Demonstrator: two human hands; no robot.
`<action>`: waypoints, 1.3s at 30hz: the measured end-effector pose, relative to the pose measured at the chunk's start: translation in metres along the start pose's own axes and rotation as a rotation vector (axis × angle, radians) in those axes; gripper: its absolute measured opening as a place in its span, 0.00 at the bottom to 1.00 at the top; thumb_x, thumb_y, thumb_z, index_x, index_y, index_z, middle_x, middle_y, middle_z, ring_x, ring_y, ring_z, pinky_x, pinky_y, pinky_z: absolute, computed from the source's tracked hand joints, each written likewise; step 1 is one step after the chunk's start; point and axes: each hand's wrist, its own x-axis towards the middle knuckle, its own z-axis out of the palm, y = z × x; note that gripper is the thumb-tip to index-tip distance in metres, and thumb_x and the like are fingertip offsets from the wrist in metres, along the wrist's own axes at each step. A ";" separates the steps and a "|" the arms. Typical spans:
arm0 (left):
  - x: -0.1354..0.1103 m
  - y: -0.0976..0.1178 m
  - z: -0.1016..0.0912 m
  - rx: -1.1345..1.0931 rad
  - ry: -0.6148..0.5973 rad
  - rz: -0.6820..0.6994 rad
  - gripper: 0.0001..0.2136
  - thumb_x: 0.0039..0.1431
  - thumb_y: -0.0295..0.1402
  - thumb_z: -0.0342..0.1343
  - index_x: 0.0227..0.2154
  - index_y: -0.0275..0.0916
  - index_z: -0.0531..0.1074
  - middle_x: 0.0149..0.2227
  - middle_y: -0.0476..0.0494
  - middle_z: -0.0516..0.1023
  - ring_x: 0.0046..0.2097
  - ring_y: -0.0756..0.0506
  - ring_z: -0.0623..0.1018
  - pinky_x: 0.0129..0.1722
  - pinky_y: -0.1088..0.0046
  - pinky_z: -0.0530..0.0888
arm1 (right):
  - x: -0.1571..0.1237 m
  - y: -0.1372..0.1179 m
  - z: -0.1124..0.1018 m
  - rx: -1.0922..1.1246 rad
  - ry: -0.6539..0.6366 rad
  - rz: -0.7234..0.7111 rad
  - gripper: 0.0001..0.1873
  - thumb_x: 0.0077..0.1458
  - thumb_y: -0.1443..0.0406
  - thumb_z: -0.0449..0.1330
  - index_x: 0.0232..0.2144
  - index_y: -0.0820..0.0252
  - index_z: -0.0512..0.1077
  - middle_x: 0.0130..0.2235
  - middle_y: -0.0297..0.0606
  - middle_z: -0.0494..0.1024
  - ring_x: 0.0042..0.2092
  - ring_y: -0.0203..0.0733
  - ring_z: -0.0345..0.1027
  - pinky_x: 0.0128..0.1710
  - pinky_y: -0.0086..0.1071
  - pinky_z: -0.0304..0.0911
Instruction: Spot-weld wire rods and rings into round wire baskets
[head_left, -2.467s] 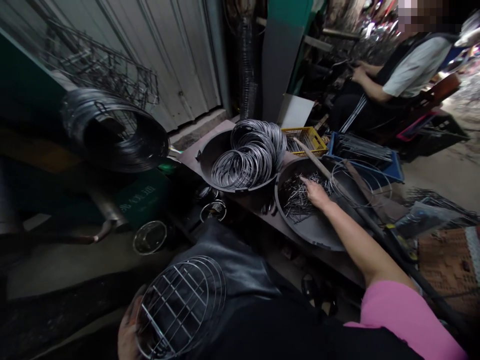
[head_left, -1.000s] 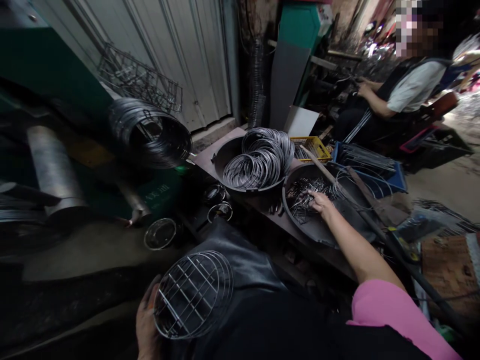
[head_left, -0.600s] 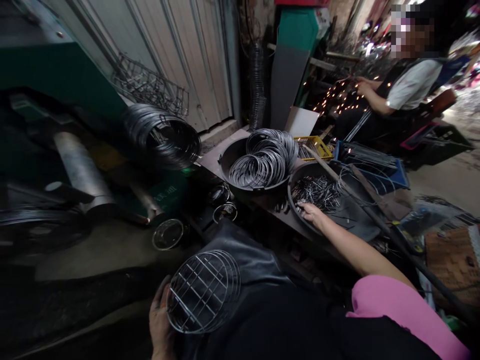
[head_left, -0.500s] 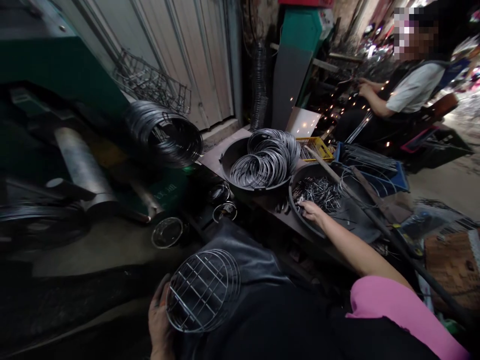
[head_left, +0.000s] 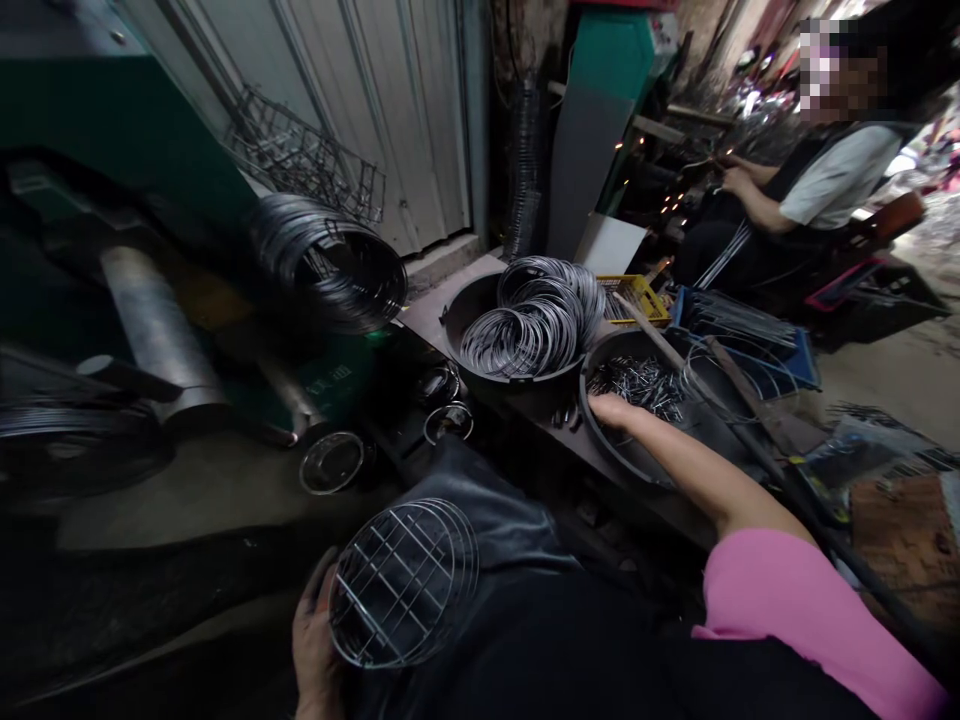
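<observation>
At the bottom of the view, my left hand (head_left: 315, 630) grips the left edge of a round wire basket (head_left: 405, 580) with a grid of crossed rods. The basket rests over my lap on a dark apron (head_left: 495, 510). My right hand (head_left: 613, 410) reaches down inside the left rim of a dark round basin (head_left: 600, 440). A pile of short metal rods (head_left: 645, 385) lies in that basin, right beside the hand. The fingers point down and are mostly hidden, so their grip does not show.
Left of the rods stands another basin (head_left: 480, 375) heaped with wire rings (head_left: 532, 320). Behind are a yellow crate (head_left: 637, 300) and a blue crate (head_left: 802, 370) of rods. A coil of wire (head_left: 330, 265) hangs at left. A co-worker (head_left: 817, 190) sits at right near flying sparks.
My right hand has turned and lowered into the basin, its fingers now largely out of sight. My left hand and the wire basket stay nearly still. Fewer sparks show by the co-worker.
</observation>
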 end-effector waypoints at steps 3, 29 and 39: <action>0.004 -0.002 -0.003 0.030 -0.024 0.037 0.20 0.43 0.44 0.60 0.40 0.40 0.73 0.42 0.45 0.76 0.51 0.40 0.72 0.55 0.64 0.65 | -0.011 0.004 0.003 0.312 0.146 0.150 0.03 0.50 0.68 0.56 0.28 0.60 0.70 0.29 0.41 0.78 0.39 0.46 0.71 0.43 0.37 0.64; 0.002 -0.005 -0.001 -0.045 -0.005 -0.007 0.22 0.47 0.42 0.59 0.47 0.43 0.70 0.43 0.45 0.76 0.47 0.43 0.75 0.54 0.64 0.66 | -0.043 0.010 -0.005 0.463 0.052 0.293 0.07 0.47 0.73 0.53 0.22 0.59 0.65 0.25 0.39 0.75 0.38 0.45 0.70 0.47 0.43 0.60; 0.000 -0.001 0.001 -0.086 -0.022 -0.036 0.23 0.47 0.44 0.59 0.47 0.43 0.70 0.41 0.45 0.77 0.46 0.43 0.76 0.54 0.62 0.66 | -0.022 -0.007 -0.007 0.399 -0.002 0.152 0.06 0.44 0.73 0.55 0.21 0.58 0.65 0.35 0.43 0.77 0.47 0.49 0.66 0.53 0.42 0.53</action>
